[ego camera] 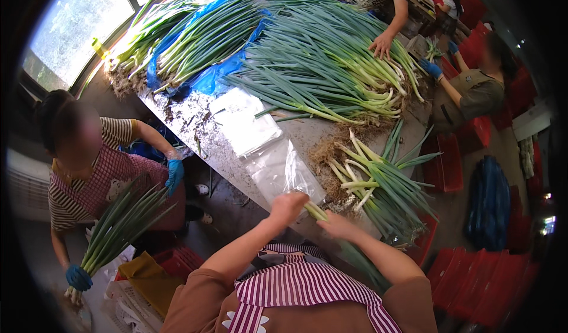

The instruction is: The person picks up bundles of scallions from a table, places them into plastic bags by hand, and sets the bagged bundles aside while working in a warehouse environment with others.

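A green onion (pixel 316 210) lies across the near edge of the table, its pale lower stalk between my two hands. My left hand (pixel 289 207) is closed around the stalk's left end and hides it. My right hand (pixel 340 224) grips further along, and green leaves trail from it towards my right forearm. Clear plastic bags (pixel 284 166) lie flat just beyond my left hand. To the right of the bags is a loose bunch of green onions (pixel 377 175) with brown roots (pixel 328 155).
A large heap of green onions (pixel 310 53) covers the far table, beside blue plastic sheeting (pixel 217 75). On the left, a person in blue gloves (pixel 79 278) holds a bunch (pixel 122 226). Other people work at the far side and right. Red crates (pixel 479 284) stand right.
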The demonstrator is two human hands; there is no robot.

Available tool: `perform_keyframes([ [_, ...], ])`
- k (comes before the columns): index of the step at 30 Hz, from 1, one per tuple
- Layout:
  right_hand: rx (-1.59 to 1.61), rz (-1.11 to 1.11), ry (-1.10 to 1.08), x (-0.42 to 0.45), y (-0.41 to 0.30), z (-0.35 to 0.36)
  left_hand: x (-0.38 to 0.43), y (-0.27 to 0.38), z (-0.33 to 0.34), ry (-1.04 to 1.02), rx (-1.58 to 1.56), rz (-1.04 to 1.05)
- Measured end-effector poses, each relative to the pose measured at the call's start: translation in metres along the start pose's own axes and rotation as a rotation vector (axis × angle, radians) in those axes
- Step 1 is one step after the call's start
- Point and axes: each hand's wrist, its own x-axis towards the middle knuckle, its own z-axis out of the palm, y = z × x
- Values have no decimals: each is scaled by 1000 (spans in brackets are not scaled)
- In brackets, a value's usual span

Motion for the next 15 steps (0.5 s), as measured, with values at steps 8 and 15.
perform_keyframes([
  [8, 1252, 134, -371, -25, -31, 12, -36, -8, 3, 58, -184, -193],
  [15, 1097, -36, -420, -56, 1, 57, -37, -28, -11, 123, -197, -273],
])
